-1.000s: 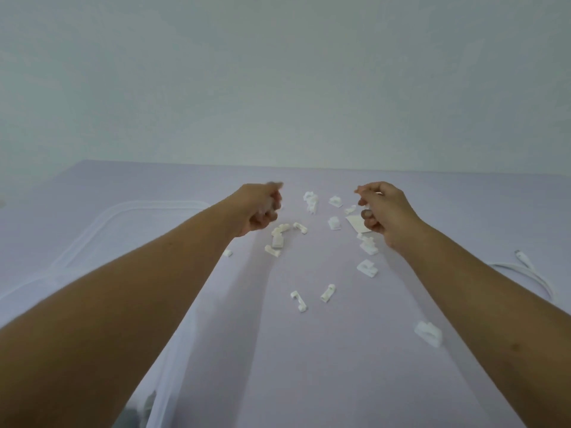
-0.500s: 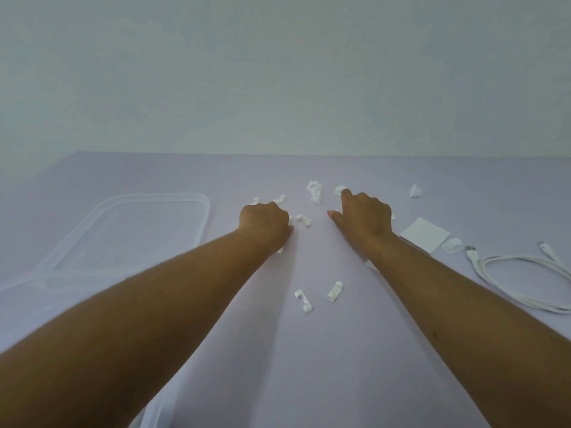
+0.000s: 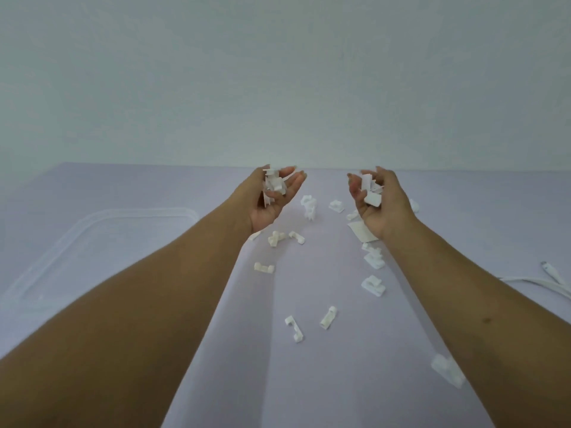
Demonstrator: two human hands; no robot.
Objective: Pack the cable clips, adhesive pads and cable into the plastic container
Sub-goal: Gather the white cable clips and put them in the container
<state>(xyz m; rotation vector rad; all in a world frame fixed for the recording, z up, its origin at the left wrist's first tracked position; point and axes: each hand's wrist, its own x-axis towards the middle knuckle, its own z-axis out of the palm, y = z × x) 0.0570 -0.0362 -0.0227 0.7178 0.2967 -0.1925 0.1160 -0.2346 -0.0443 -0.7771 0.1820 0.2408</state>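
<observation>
My left hand (image 3: 272, 199) is raised above the table, palm up, cupping a handful of small white cable clips (image 3: 273, 183). Level with it, my right hand (image 3: 378, 205) cups more white clips and thin pads (image 3: 370, 193). Several loose clips (image 3: 373, 285) lie scattered on the lilac table (image 3: 309, 381) below and between my arms. A white adhesive pad sheet (image 3: 360, 233) lies partly hidden under my right wrist. The clear plastic container (image 3: 139, 211) sits at the left. The white cable (image 3: 553, 281) lies at the right edge, mostly cut off.
A plain pale wall stands behind the table's far edge. Other clips lie near the front: two (image 3: 295, 329) in the middle and one (image 3: 448, 370) beside my right forearm.
Both hands were pressed knuckles-up on the table among the clips. They have lifted and turned palm up with handfuls of clips and pads. The camera view shifted too.
</observation>
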